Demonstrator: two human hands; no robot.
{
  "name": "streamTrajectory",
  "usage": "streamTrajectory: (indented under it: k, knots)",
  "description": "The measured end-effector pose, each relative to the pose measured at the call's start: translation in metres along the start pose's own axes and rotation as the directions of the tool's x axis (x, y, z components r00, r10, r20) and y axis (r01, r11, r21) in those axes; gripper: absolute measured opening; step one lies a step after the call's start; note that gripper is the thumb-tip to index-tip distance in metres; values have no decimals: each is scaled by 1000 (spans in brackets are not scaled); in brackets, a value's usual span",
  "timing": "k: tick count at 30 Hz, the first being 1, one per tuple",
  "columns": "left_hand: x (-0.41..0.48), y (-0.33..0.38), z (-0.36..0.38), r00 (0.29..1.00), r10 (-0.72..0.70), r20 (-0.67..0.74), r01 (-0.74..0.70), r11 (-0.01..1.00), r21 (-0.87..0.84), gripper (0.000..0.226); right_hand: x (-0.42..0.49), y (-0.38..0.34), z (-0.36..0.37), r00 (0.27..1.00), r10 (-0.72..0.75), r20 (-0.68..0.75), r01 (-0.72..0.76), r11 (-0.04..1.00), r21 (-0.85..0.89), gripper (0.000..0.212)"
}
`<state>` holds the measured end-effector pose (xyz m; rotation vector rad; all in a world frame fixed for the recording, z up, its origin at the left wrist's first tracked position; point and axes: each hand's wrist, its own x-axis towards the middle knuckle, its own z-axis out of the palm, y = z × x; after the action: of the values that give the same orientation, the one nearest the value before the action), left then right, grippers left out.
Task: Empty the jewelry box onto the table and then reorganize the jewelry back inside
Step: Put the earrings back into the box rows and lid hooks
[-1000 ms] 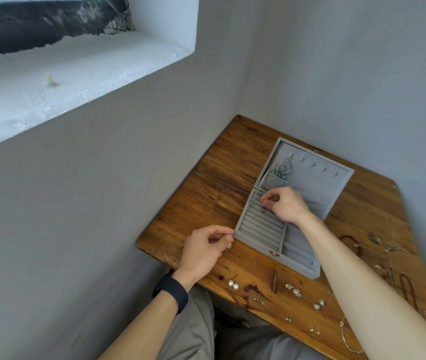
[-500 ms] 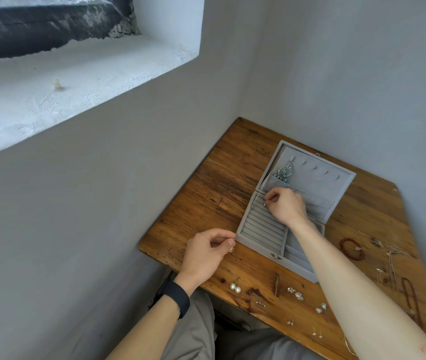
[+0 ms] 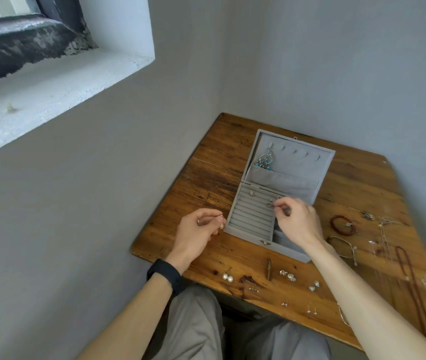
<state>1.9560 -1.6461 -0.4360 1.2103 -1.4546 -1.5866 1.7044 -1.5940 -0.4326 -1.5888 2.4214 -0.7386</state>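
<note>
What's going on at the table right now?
A person is refilling an open grey jewelry box on a wooden table. The right hand pinches a small silver piece over the ring slots. The left hand pinches a small hoop piece beside the box's front left corner. A ring sits in the back slot and a blue beaded piece hangs in the lid. Pearl earrings, a red bracelet and other pieces lie on the table.

wrist behind left hand [image 3: 196, 235]: broad black wristband [image 3: 164, 272] | forearms [image 3: 139, 313]: bare | legs: loose grey-khaki cloth trousers [image 3: 193, 326]
</note>
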Motion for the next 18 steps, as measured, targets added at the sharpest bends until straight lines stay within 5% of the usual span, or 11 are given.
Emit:
streamTrajectory:
  k: [8,12,18]
  knots:
    - [15,38,33,997,79,13,-80,995,63,11,28,-27,19,996,-49,69,54,996,-72,41]
    - [13,39,32,998,68,11,-69,991,116,12,35,-33,27,995,-62,84,74,986,-147,39]
    - [20,41,25,997,68,-24,-63,983,174,12,27,-26,22,992,-122,41,124,992,-38,19]
